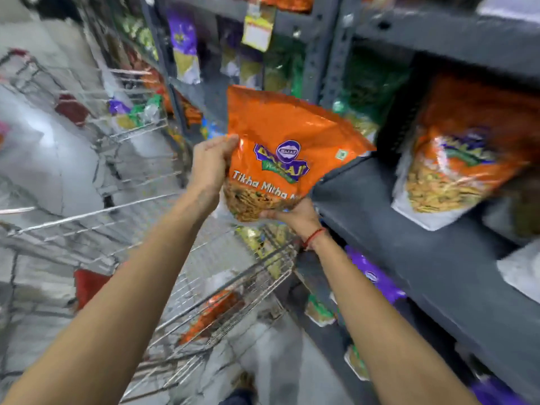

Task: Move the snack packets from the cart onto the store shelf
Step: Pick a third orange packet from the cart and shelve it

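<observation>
I hold an orange snack packet [287, 153] in the air, just left of the grey store shelf [388, 229]. My left hand [211, 165] grips the packet's left edge. My right hand [295, 214] holds it from underneath at the bottom corner. The packet's right side overlaps the shelf's front edge. A matching orange packet [464, 159] stands on that shelf to the right. The wire cart [228, 290] is below my arms, with another orange packet [213, 314] lying in it.
A second wire cart [117, 118] with purple and green packets stands further up the aisle. Purple packets [377, 276] fill the shelf below. Green and purple packets sit on the upper shelves. Pale floor lies at left.
</observation>
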`<control>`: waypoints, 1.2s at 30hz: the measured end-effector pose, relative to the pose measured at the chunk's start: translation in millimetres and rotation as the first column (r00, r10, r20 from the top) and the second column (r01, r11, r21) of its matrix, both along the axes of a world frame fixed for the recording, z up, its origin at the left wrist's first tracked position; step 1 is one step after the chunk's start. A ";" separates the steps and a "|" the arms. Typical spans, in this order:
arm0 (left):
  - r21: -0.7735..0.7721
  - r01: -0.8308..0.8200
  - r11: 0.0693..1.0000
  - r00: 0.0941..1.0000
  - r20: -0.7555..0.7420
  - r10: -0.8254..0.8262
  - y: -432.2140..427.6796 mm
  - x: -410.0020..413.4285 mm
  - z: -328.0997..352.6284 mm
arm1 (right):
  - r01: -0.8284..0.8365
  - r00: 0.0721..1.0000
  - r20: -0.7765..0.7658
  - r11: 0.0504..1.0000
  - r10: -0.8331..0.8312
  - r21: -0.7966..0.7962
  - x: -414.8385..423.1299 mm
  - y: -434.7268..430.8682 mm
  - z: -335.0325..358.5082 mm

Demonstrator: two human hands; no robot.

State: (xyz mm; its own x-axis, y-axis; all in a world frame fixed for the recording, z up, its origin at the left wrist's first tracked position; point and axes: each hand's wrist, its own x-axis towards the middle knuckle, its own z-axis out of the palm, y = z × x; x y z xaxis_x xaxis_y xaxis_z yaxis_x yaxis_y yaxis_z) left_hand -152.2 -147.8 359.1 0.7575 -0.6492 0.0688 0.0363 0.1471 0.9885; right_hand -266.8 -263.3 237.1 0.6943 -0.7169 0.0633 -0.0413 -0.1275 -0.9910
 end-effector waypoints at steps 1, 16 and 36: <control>-0.016 0.072 0.997 0.997 -0.021 -0.072 -18.5 -15.8 7.7 | 0.065 0.997 0.031 0.998 -0.065 -0.019 -24.1 -10.5 9.8; -0.074 0.576 0.814 0.792 -0.197 -0.578 -176.2 -182.0 -8.2 | 0.565 0.804 -0.112 0.809 -0.584 -0.162 -276.2 -83.6 35.4; 0.221 0.554 0.803 0.833 -0.121 -0.541 -118.6 -39.6 -101.8 | 0.881 0.415 0.405 0.250 -0.815 -0.401 -152.6 3.1 1.7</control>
State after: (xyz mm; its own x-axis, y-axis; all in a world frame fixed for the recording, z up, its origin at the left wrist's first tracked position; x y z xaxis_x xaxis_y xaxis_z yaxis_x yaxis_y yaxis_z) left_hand -191.8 -266.4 257.3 0.2697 -0.9481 -0.1686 0.0890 -0.1498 0.9847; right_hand -419.4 -260.2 238.7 -0.3291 -0.7119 0.6204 -0.3527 -0.5168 -0.7801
